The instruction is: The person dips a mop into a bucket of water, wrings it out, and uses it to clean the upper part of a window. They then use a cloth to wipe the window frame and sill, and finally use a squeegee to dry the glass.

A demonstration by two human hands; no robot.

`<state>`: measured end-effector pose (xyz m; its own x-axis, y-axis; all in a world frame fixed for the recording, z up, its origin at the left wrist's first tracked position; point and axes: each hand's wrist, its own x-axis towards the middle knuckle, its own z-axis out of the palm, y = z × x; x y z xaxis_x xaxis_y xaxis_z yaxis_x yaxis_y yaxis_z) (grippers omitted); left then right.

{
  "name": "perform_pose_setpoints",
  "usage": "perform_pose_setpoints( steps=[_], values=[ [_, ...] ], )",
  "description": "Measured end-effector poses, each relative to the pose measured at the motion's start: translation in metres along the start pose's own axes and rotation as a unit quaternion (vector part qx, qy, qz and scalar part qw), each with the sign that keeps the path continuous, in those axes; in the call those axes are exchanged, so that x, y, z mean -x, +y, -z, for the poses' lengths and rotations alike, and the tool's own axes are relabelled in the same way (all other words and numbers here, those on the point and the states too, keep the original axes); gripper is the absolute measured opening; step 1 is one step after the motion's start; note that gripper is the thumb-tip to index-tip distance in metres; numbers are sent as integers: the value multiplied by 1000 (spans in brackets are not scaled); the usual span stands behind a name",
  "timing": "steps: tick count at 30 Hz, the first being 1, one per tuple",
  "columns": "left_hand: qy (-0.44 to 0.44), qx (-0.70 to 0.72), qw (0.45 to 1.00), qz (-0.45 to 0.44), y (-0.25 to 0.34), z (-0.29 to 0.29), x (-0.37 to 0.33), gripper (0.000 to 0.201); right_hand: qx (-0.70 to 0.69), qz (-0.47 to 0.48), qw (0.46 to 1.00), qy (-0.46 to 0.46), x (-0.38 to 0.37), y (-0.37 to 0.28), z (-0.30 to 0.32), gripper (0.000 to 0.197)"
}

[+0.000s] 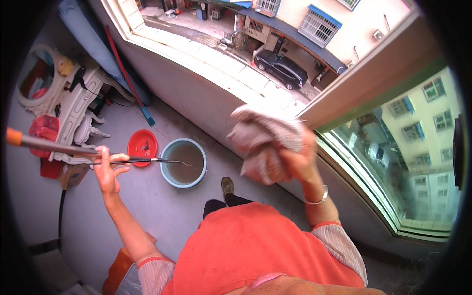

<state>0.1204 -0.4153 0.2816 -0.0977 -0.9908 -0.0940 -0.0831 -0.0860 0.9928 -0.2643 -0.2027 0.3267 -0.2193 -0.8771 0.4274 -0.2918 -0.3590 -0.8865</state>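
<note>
In my right hand (303,160) I grip a crumpled grey-pink rag (265,135), held up in front of the window ledge and a little blurred. My left hand (109,172), off to the left, is around a long pole (59,146) with an orange end and a dark, thinner shaft. That shaft points right, and its thin bent tip appears above a light blue bucket (183,186). Murky brown water (184,169) fills much of the bucket. Whether the tip touches the water, I cannot tell.
A red basin (133,143) with something grey inside stands beside the bucket. A red-handled broom (125,73) leans on the wall near a white dressing table (73,118). The open window's sill (211,61) runs along the front, with a glass pane (393,147) at right.
</note>
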Motion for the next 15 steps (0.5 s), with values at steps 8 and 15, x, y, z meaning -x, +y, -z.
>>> perform_pose_setpoints(
  steps=[8,15],
  values=[
    [73,29,997,-10,-15,61,-56,32,651,-180,730,-107,-42,46,10,62],
    [53,67,996,-23,-34,106,-84,33,471,-237,849,-34,-74,83,-4,61]
  ],
)
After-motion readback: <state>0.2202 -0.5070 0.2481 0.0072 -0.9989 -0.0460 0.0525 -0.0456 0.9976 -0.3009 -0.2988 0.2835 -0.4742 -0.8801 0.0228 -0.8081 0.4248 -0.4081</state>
